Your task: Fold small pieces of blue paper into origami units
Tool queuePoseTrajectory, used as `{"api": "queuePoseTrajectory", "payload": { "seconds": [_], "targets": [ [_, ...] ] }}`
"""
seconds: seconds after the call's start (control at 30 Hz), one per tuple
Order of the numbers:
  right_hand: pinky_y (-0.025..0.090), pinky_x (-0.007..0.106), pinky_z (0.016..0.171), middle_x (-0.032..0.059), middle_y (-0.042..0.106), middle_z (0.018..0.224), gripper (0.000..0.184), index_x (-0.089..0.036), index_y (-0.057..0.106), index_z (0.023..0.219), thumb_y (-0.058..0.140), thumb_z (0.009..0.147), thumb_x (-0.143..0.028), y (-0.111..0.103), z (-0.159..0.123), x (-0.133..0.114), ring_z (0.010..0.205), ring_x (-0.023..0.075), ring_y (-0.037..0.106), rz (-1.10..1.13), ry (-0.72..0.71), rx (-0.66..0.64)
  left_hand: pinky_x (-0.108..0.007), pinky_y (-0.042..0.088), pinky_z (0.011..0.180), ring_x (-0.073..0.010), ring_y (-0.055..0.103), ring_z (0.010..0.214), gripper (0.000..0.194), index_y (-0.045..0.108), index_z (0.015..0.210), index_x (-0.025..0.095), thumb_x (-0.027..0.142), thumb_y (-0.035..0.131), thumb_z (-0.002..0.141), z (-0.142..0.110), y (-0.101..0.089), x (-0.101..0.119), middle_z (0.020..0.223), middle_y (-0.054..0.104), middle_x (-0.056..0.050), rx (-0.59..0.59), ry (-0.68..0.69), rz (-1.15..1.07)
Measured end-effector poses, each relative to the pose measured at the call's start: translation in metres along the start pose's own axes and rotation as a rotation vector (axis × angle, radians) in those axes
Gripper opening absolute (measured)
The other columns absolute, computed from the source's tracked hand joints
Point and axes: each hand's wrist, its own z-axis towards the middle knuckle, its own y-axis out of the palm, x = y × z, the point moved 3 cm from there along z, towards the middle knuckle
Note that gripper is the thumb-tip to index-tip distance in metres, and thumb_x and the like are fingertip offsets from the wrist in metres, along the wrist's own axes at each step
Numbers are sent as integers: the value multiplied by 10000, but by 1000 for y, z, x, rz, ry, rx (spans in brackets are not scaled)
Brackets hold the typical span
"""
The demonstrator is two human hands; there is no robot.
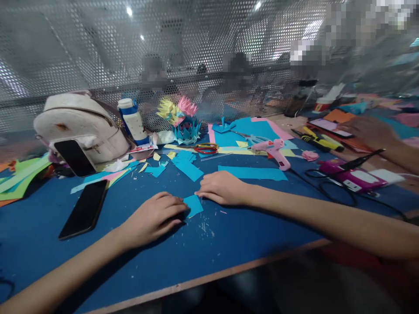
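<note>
A small piece of blue paper [194, 206] lies on the blue table between my hands. My left hand [157, 216] rests palm down, its stretched fingers over the paper's left edge and its thumb apart. With curled fingers, my right hand [224, 187] pinches the paper's upper right corner. Tiny white and pink scraps [205, 227] are scattered just below. Beyond my hands lie a blue paper piece [188, 168] and a long blue strip [252, 172]. A pink glue gun [277, 153] is behind my right forearm.
Two phones [84, 210] [74, 157] and a white backpack [80, 126] are at left. Behind stand a bottle [132, 120] and paper flowers [186, 128]. Scissors [253, 138], a yellow-black tool [322, 139] and a purple power strip [352, 174] lie right, near another person's hand [369, 131].
</note>
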Motion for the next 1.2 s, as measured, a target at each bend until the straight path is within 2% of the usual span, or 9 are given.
{"api": "queuePoseTrajectory", "payload": {
  "seconds": [0.13,0.23,0.37,0.5,0.63,0.83,1.07,1.2],
  "targets": [
    [421,261,716,45,699,999,287,-206,679,1062,412,972,-261,-12,4,10,928,168,624,147,141,22,-439,431,905,-257,529,1095,494,412,1316,197,359,583,881,12,5,0,1208,576,-111,191,-265,-100],
    [425,269,740,49,701,1039,274,-196,689,1029,431,960,-256,-16,7,15,926,178,634,192,217,57,-420,437,801,-257,562,925,491,509,1182,178,441,667,798,28,9,-2,1021,610,-79,196,-364,-115],
    [411,258,710,40,711,997,253,-188,699,974,454,941,-240,-15,8,20,889,176,637,226,241,73,-383,392,763,-231,564,819,389,574,1005,182,417,727,736,44,13,-8,879,611,-28,146,-429,-161],
    [400,242,681,30,715,933,249,-188,702,967,460,934,-238,-15,6,25,828,154,633,275,264,78,-374,361,788,-226,560,832,392,578,955,187,402,765,686,47,17,-13,879,610,-17,124,-439,-197],
    [388,231,650,24,712,861,246,-183,705,956,465,927,-228,-16,8,29,759,136,622,314,274,85,-368,354,814,-222,552,863,320,570,882,185,372,756,700,46,19,-15,919,613,-24,115,-431,-249],
    [372,229,640,23,711,840,248,-178,703,934,470,927,-262,-12,17,36,759,138,617,325,243,111,-391,355,835,-231,538,880,406,565,959,189,407,761,679,47,18,-16,955,596,-41,112,-441,-239],
    [371,230,647,20,710,830,225,-175,704,907,482,910,-216,-8,26,41,758,138,616,332,218,113,-427,359,841,-215,547,813,250,573,853,181,343,724,738,48,15,-14,862,602,-25,125,-430,-273],
    [380,239,666,27,705,830,218,-166,699,913,487,910,-216,-8,30,41,777,147,611,366,202,112,-470,362,891,-233,559,894,160,644,850,194,308,715,763,47,16,-16,920,598,-36,147,-389,-299]
  ]
}}
